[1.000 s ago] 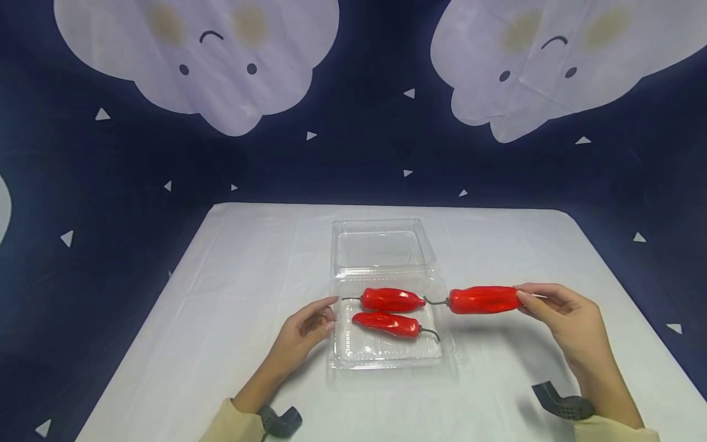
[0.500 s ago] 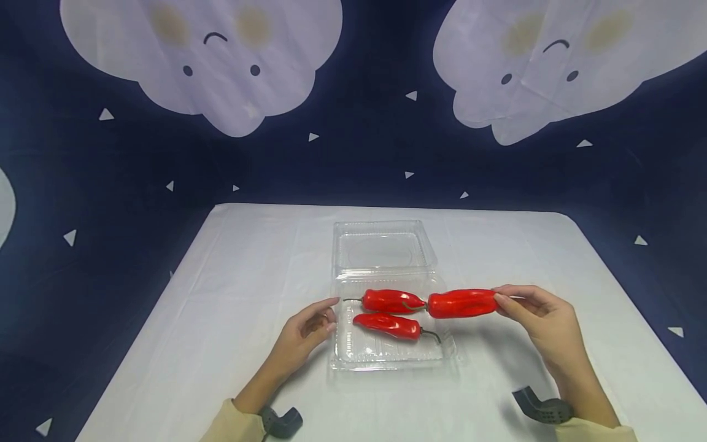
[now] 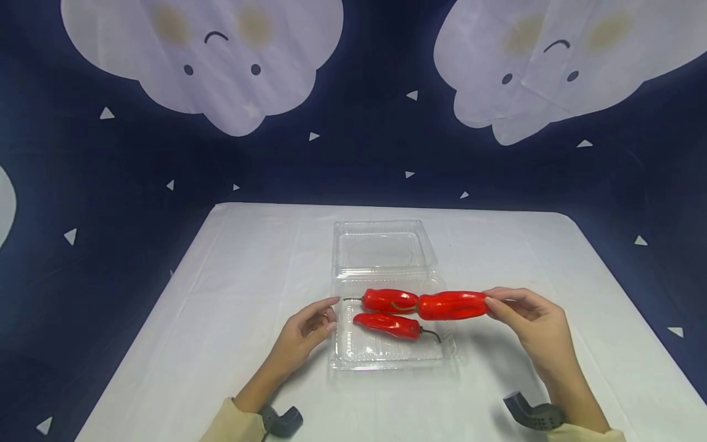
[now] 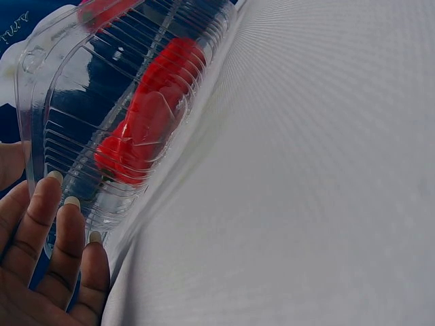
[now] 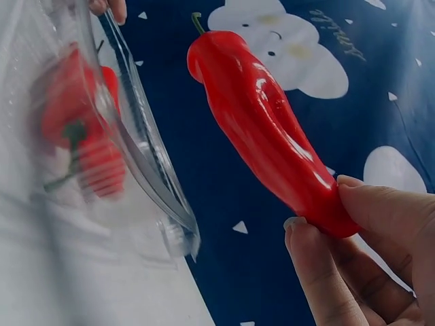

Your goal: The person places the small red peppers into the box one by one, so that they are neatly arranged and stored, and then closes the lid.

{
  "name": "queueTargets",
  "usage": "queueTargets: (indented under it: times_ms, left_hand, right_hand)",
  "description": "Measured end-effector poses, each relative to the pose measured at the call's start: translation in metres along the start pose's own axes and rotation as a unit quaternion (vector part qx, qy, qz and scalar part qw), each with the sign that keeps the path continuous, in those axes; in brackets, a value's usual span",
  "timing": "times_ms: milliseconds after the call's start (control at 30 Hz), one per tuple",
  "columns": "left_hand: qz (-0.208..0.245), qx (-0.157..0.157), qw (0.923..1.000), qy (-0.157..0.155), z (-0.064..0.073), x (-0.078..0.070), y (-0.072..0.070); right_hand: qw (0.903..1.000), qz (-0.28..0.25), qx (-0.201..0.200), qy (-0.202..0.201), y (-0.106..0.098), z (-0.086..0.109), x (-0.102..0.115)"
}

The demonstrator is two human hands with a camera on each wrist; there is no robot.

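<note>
In the head view, my right hand (image 3: 533,322) pinches the narrow tip of a red chilli pepper (image 3: 452,306) between thumb and fingers. The pepper lies sideways over the right side of a clear plastic clamshell box (image 3: 361,355), its green stem overlapping another pepper. Inside the box are two more red peppers: the back one (image 3: 381,299) has its stem to the left, the front one (image 3: 393,326) has its stem to the right. My left hand (image 3: 301,336) is at the box's left wall; in the left wrist view its straight fingertips (image 4: 71,217) are right against the clear plastic.
The box's clear lid (image 3: 381,248) lies folded back, away from me. A white cloth covers the table (image 3: 265,258). Behind it hangs a dark blue backdrop (image 3: 381,135) with clouds and small triangles. Each wrist wears a dark device (image 3: 284,422).
My right hand has moved left, bringing the held pepper from beside the box to over its right side. Its stem now overlaps the back pepper. The left hand has stayed at the box.
</note>
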State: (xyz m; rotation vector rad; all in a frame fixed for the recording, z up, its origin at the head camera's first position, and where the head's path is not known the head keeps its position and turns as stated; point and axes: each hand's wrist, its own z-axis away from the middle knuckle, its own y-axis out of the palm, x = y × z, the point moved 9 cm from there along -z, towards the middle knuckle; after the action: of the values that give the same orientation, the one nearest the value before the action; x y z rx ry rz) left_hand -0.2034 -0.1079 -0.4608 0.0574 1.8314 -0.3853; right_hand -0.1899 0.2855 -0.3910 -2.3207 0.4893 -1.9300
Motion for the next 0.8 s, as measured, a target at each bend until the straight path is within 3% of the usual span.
queueTargets:
  times_ms: [367,633,800]
  left_hand:
    - [0.003,0.000,1.0000,0.001,-0.001,0.001,0.000]
    - [0.000,-0.001,1.0000,-0.005,0.000,0.002,0.000]
    - [0.000,-0.001,1.0000,-0.004,0.000,0.002,0.000]
  right_hand:
    - [0.9986,0.021,0.049,0.000,0.031,0.007,0.003]
    - [0.9975,0.045,0.054,0.012,0.044,0.009,0.001]
    - [0.9965,0.049,0.067,-0.003,0.057,0.013,0.003]
